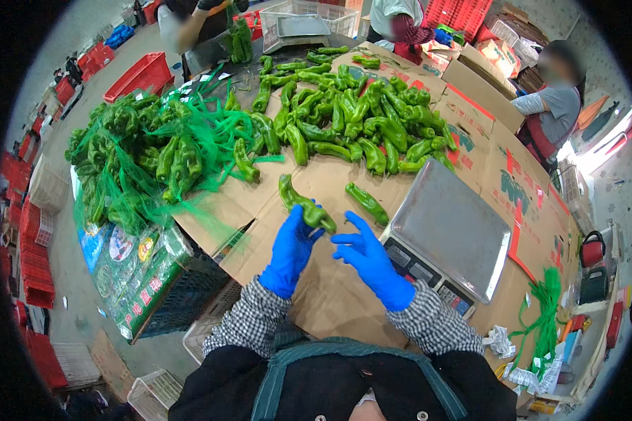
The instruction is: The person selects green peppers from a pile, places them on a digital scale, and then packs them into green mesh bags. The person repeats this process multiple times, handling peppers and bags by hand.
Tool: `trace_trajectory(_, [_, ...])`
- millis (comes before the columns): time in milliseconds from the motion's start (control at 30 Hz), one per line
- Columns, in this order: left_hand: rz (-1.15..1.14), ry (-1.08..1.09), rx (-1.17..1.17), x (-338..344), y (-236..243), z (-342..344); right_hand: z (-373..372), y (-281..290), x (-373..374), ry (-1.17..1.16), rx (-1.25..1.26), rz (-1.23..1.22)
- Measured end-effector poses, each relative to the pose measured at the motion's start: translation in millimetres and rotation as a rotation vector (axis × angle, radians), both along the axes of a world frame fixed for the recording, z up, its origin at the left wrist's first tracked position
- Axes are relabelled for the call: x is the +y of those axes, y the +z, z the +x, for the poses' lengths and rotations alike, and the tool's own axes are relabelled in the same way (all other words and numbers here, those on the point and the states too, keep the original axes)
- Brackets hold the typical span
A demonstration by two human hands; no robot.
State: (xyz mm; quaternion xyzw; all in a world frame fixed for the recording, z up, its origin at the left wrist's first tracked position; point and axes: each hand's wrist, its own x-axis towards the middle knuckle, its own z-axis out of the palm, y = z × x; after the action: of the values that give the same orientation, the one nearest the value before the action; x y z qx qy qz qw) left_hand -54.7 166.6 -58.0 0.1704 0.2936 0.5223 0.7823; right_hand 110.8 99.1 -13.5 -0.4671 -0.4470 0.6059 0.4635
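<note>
**Work surface and hand status: pepper sorting station**

I see a table covered with flattened cardboard sheets (330, 295), brown, printed in red and green. I take the digital scale (448, 231) as landmark: a rectangular brushed-steel tray above a dark keypad. Beyond the scale, toward the far edge, lies a loose heap of long green peppers (358, 119), glossy and wrinkled. Left of the scale, at the table's corner, more peppers sit in torn green mesh netting (147, 154). Red plastic crates (137, 74) stand on the grey concrete floor beyond the netting. Other people work at the far side and to the right of the scale.

My left hand (291, 249), in a blue rubber glove, is raised just left of the scale, fingers closed around the lower end of a long green pepper (305, 205), which curves up and away over the cardboard. My right hand (369, 256), also gloved, hovers beside the scale's front corner, fingers spread, holding nothing. One single pepper (366, 203) lies on the cardboard just left of the tray. Checked fabric sleeves cover both forearms.
</note>
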Motion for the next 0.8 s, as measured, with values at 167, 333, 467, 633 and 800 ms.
trace_trajectory(167, [0.013, -0.031, -0.083, 103.6, -20.4, -31.1, 57.6, 15.2, -35.0, -0.243, -0.105, 0.095])
trace_trajectory(333, [0.161, 0.023, 0.073, 211.1, -50.1, -73.2, 111.8, 7.1, -59.5, -0.588, -0.264, 0.187])
trace_trajectory(467, [0.034, 0.149, 0.119, 271.5, -48.1, -79.3, 141.7, -14.4, -78.7, -0.763, -0.339, 0.161])
trace_trajectory(633, [0.082, 0.399, 0.195, 309.7, -53.2, -72.4, 137.6, -38.1, -86.3, -0.78, -0.536, 0.283])
trace_trajectory(800, [0.204, 0.318, 0.393, 354.0, -85.9, -99.3, 130.7, -30.7, -80.9, -0.793, -0.564, 0.305])
